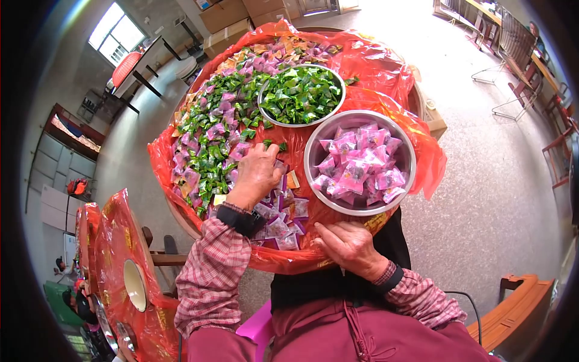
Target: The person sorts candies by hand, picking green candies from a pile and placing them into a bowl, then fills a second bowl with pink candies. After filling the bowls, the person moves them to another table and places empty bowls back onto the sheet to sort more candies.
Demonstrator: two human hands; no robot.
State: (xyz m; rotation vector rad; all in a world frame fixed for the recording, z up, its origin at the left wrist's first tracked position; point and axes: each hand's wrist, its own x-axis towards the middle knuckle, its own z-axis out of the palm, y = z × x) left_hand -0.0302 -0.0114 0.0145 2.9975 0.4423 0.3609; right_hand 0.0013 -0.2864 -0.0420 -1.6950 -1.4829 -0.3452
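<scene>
My left hand (pixel 260 175) reaches into the loose heap on the round table, its bent fingertips down among green packets (pixel 211 130) and pink packets (pixel 215 131). What its fingers grip, if anything, is hidden. Below its wrist lie purple-edged clear packets (pixel 280 228). My right hand (pixel 351 248) rests at the table's near edge on the red plastic sheet (pixel 289 258), fingers loosely bent and apart, nothing seen in them. Just beyond it stands a metal bowl (pixel 409 181) of pink twisted packets (pixel 356 172). Farther back is a second bowl (pixel 261 111) full of green packets (pixel 301 93).
Orange packets (pixel 292 180) lie between the heap and the bowls. At lower left, another red-covered table (pixel 114 253) holds a pale bowl (pixel 134 285), with people beyond. Cardboard boxes (pixel 226 15) stand behind. A wooden bench (pixel 512 314) is at lower right.
</scene>
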